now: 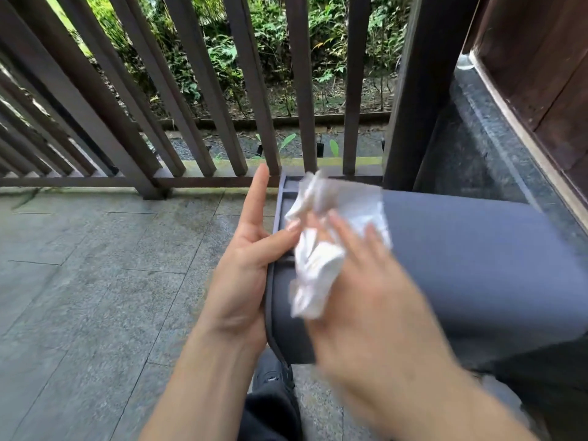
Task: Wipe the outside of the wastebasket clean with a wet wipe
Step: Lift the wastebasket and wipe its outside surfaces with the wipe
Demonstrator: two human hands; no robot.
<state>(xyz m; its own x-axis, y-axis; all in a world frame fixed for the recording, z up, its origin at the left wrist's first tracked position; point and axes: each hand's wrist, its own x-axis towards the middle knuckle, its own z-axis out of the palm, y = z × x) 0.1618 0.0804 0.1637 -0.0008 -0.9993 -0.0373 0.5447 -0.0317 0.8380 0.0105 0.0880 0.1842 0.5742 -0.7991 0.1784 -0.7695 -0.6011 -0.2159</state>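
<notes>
A dark grey wastebasket [471,265] lies tipped on its side in front of me, its bottom end turned to the left. My left hand [245,265] grips that left end, thumb on the side wall and index finger pointing up. My right hand [366,297], blurred by motion, presses a crumpled white wet wipe [318,249] against the basket's side near the same end. Part of the wipe is hidden under my fingers.
A dark wooden railing [191,106] with upright slats runs across the back, with greenery beyond it. Grey stone tiles [95,265] cover the floor to the left. A stone ledge and a wooden frame [525,106] stand at the right. My dark shoe [273,374] shows below the basket.
</notes>
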